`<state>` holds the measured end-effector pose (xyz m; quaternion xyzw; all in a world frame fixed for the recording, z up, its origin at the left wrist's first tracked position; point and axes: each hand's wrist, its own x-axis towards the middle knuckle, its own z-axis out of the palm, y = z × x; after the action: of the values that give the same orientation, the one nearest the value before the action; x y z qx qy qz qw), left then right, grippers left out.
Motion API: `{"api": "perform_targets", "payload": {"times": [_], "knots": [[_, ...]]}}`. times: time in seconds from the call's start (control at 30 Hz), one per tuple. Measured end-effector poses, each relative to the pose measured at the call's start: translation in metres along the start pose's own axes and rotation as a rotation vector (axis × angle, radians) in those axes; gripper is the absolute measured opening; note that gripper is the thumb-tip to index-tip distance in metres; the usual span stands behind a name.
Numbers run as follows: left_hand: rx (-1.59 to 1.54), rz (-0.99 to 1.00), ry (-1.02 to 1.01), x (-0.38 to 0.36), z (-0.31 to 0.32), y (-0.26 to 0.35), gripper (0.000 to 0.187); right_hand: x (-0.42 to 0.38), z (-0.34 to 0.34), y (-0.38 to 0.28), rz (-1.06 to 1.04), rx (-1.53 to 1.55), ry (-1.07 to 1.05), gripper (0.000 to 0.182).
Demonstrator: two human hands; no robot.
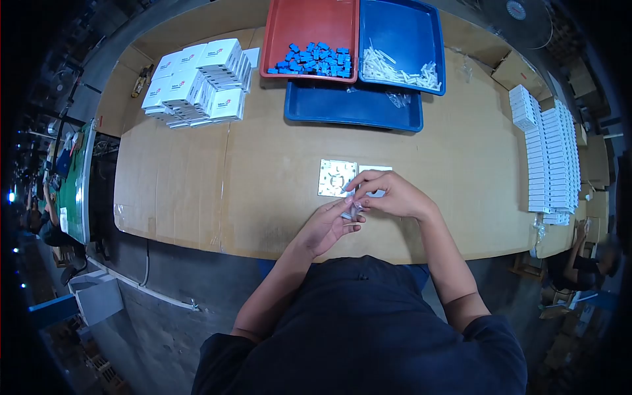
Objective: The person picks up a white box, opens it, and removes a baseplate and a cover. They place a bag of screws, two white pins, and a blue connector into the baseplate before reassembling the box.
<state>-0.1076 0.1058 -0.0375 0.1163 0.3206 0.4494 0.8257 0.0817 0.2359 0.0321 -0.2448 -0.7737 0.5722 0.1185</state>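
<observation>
1. Dark shirt [362, 329] of the person is nearest, at 6 o'clock from the hands.
2. Red tray [309, 23], between 11 and 12 o'clock, contains many small blue pieces [319, 60]; upper blue tray [401, 33], between 12 and 1, contains white sticks [401, 70].
3. Lower blue tray [329, 105], at 12 o'clock, lies partly under both.
4. Left hand [327, 227] and right hand [395, 196] pinch one clear plastic piece [355, 210] over the table [276, 164]; left lower fingers are spread.
5. White square plate [337, 178] is at its 11 o'clock.
6. Fingers partly cover the piece: I cannot tell its long axis or pointing.
</observation>
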Motion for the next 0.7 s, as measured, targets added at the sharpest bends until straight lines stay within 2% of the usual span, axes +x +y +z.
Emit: {"api": "perform_targets", "payload": {"times": [0.07,0.17,0.2,0.27,0.4,0.57,0.63,0.7], "knots": [[-0.007,0.005,-0.021,-0.001,-0.001,0.000,0.040,0.002,0.002,-0.002,0.059,0.085,-0.086,0.015],[-0.073,0.021,-0.058,-0.003,0.001,0.004,0.038,0.000,0.006,-0.002,0.144,0.244,-0.030,0.024],[-0.095,0.020,-0.057,-0.002,-0.001,0.002,0.038,-0.001,0.008,0.000,0.138,0.239,-0.026,0.024],[-0.104,0.019,-0.072,0.002,-0.005,-0.002,0.037,-0.003,0.014,0.006,0.100,0.136,-0.100,0.036],[-0.071,0.007,-0.089,0.003,-0.003,-0.001,0.038,-0.006,0.008,0.002,0.087,0.195,-0.090,0.035],[-0.068,0.046,-0.101,0.004,-0.008,-0.001,0.036,-0.006,0.008,-0.001,0.061,0.101,-0.055,0.038],[0.012,0.058,-0.045,0.000,0.002,0.006,0.036,-0.004,0.011,-0.002,0.117,0.055,-0.196,0.039],[0.054,0.082,-0.033,0.001,-0.004,0.003,0.035,-0.001,0.004,-0.001,0.180,0.093,-0.203,0.038]]}}
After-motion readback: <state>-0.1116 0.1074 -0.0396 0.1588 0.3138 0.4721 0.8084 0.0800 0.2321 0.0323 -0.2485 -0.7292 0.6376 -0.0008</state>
